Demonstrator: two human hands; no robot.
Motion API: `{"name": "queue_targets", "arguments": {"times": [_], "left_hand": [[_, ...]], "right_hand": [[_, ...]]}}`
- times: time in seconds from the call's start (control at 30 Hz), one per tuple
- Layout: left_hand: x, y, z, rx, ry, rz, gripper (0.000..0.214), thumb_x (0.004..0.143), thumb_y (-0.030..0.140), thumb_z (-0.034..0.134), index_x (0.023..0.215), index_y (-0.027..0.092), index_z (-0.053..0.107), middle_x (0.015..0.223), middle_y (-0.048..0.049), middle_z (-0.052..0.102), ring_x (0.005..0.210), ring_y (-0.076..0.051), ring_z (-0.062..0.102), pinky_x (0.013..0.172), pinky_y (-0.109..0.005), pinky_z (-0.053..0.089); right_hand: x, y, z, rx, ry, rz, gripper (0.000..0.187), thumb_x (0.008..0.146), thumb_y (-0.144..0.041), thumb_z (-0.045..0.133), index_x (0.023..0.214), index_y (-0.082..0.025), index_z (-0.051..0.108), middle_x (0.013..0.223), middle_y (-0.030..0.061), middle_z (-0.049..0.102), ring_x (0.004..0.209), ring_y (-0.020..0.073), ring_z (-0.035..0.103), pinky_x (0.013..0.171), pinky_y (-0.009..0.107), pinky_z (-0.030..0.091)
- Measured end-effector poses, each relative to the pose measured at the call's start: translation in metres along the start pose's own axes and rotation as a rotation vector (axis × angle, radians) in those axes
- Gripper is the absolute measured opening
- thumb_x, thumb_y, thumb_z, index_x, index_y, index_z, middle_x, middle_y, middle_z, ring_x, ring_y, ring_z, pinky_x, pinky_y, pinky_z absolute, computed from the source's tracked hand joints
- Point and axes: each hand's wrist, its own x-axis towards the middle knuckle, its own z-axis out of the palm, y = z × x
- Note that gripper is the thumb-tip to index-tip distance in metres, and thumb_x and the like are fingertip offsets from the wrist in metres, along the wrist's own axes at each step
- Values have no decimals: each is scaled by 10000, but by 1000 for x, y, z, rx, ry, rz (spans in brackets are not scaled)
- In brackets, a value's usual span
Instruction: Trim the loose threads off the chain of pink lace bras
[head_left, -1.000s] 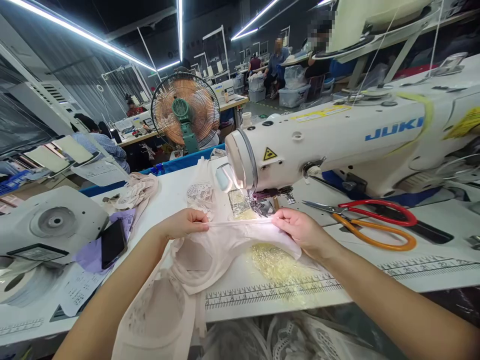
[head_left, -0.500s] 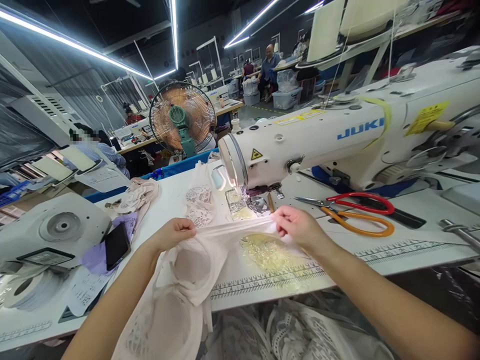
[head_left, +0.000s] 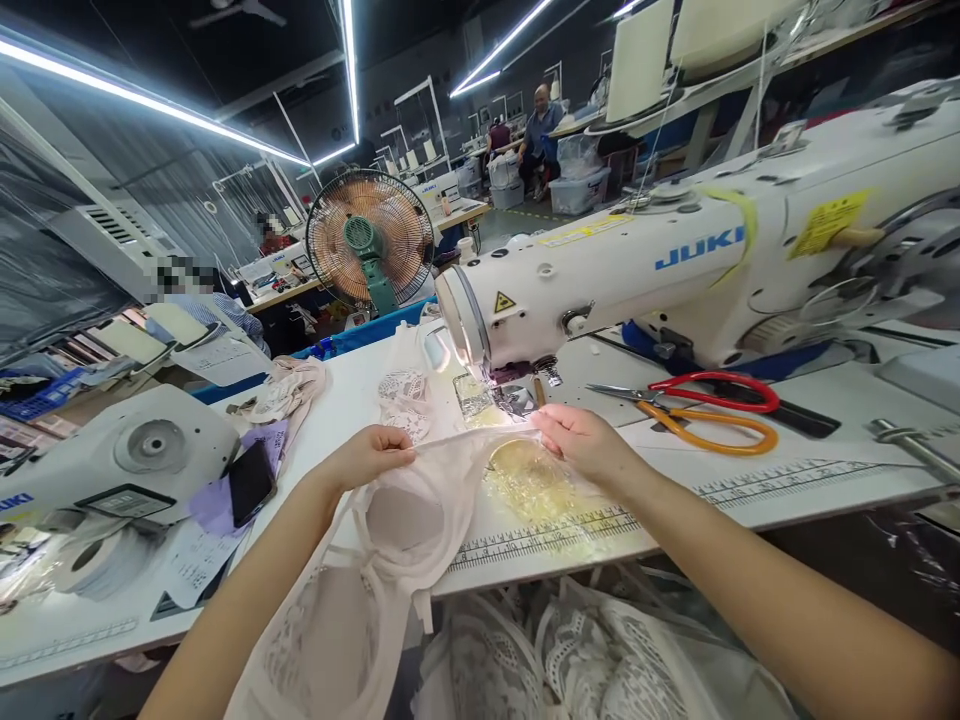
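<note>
My left hand (head_left: 379,455) pinches the top edge of a pale pink bra (head_left: 405,515), left of the sewing machine's needle. Its cups hang toward me over the table's front edge. My right hand (head_left: 574,437) grips the other end of the same edge, so the fabric stretches in a band between my hands. Just behind that band is the needle area of the white sewing machine (head_left: 510,300), its lamp lit. Under and beside the cloth, yellowish clear film (head_left: 532,480) covers part of the table. A lace bra piece (head_left: 405,400) lies behind my left hand.
Scissors (head_left: 705,425) with red and orange handles lie right of the needle. A printed ruler (head_left: 540,535) runs along the front edge. A phone (head_left: 251,482) rests on purple cloth at left. More lace bras (head_left: 570,650) sit below the table. A fan (head_left: 367,240) stands behind.
My hands have come slightly closer together, the left moving right and up. The bra's edge sags less and has shifted a little toward the needle. Both hands keep their grip.
</note>
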Motion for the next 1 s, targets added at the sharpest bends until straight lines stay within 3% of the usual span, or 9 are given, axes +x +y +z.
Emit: {"name": "queue_targets", "arguments": {"times": [0.3, 0.37, 0.43, 0.5, 0.57, 0.67, 0.77, 0.87, 1.0], "left_hand": [[-9, 16, -2, 130, 3, -8, 308, 744, 448, 537, 662, 151, 548, 594, 33, 432, 561, -106, 373, 532, -227, 302], [-15, 28, -5, 189, 81, -11, 298, 761, 434, 527, 673, 152, 563, 598, 23, 453, 567, -115, 389, 539, -236, 310], [-27, 43, -3, 310, 252, -1, 266, 806, 399, 489, 737, 160, 584, 632, 6, 497, 590, -130, 421, 550, -246, 313], [-42, 54, 7, 608, 458, 72, 226, 852, 325, 433, 851, 184, 609, 652, -7, 540, 596, -145, 455, 533, -252, 303], [-57, 57, 27, 1026, 532, 260, 238, 855, 207, 406, 968, 206, 616, 605, -7, 537, 546, -152, 462, 476, -253, 272], [-70, 43, 65, 1369, 327, 540, 328, 789, 66, 455, 1074, 172, 580, 585, -4, 525, 506, -150, 476, 427, -243, 270], [-73, 21, 100, 1384, 141, 566, 330, 765, 38, 508, 1077, 129, 565, 629, -16, 550, 533, -156, 519, 428, -250, 327], [-72, 4, 120, 1344, 125, 559, 315, 782, 35, 496, 1078, 118, 567, 624, -12, 551, 535, -164, 532, 427, -263, 354], [-75, -4, 127, 1309, 186, 580, 328, 811, 35, 457, 1114, 107, 559, 618, -8, 558, 520, -163, 527, 422, -266, 380]], "right_hand": [[0, 7, -10, -45, 88, -119, 350, 794, -466, 541, 563, -213, 463, 518, -55, 331, 538, 137, 365, 539, 276, 279], [-2, 3, -8, -11, 95, -149, 337, 813, -482, 515, 610, -213, 519, 484, -60, 360, 487, 130, 382, 510, 274, 311], [-6, -3, -8, 26, 101, -189, 334, 836, -498, 476, 706, -209, 581, 487, -47, 453, 465, 136, 446, 490, 273, 362], [-13, -7, -12, 44, 95, -231, 348, 841, -506, 466, 832, -197, 624, 591, 1, 596, 542, 164, 561, 513, 278, 430], [-22, -6, -21, 18, 67, -265, 344, 823, -498, 509, 889, -191, 649, 739, 47, 680, 681, 194, 634, 573, 286, 478], [-41, 5, -40, -104, -27, -285, 233, 790, -414, 593, 778, -198, 681, 728, 44, 690, 681, 188, 626, 598, 279, 469], [-62, 19, -57, -416, -153, -348, 248, 816, -337, 555, 636, -200, 657, 605, 25, 626, 572, 165, 561, 528, 269, 401], [-79, 19, -58, -660, -118, -386, 299, 871, -299, 465, 661, -188, 647, 617, 42, 607, 572, 179, 549, 499, 280, 375], [-95, 8, -30, -733, 42, -566, 250, 911, -216, 413, 928, -144, 653, 850, 100, 694, 769, 203, 631, 658, 318, 507]]}}
